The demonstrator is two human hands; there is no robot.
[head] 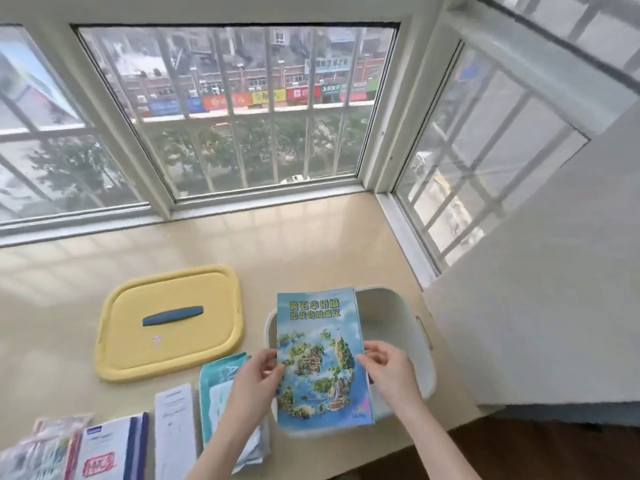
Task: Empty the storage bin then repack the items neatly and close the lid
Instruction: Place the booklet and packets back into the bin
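Observation:
A white storage bin stands at the right of the window ledge, its inside mostly hidden. Over its left half I hold a blue booklet with an island picture and green lettering, lying flat. My left hand pinches the booklet's left edge. My right hand pinches its right edge. The yellow lid with a dark blue handle lies flat to the left of the bin.
A teal wipes pack lies under my left forearm. A white leaflet, a white and blue document folder and plastic packets lie along the ledge's front left. Windows border the back and right.

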